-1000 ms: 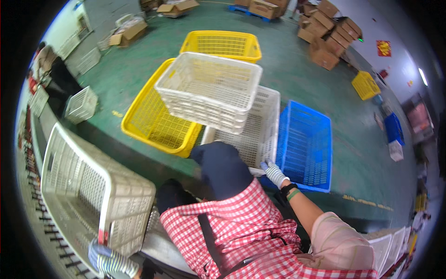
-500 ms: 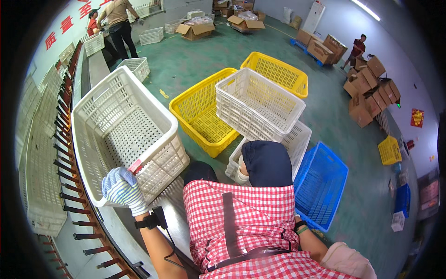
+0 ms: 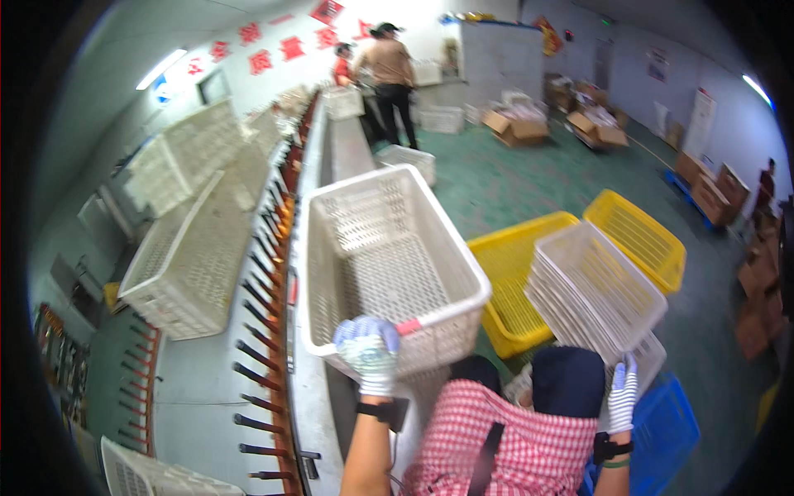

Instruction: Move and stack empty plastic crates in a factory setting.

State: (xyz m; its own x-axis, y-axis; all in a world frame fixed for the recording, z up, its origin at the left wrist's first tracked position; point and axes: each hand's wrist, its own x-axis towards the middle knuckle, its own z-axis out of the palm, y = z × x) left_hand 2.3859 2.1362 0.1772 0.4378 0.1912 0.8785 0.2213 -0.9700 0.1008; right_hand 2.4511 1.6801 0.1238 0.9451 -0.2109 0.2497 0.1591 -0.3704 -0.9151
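Surroundings of my work station, seen from above.
Yellow crates (image 3: 529,285) and a blue crate (image 3: 670,434) rest on the green floor (image 3: 513,182); cardboard boxes (image 3: 517,128) lie beyond; two people (image 3: 385,70) stand by the conveyor line (image 3: 273,273) carrying white baskets (image 3: 186,264).

Left hand (image 3: 368,354): glove wraps the near rim of the white crate (image 3: 389,264); fingertips hidden behind it.
Blue crate (image 3: 662,430): mostly covered by the right hand (image 3: 622,395) and the checked shirt (image 3: 513,446); cut off by the lower edge.
Corner crate (image 3: 153,475): only its top rim in frame.
Two people at the conveyor's far end (image 3: 389,70): too small and blurred; hands unreadable.
Right hand: what it presses on, unclear.
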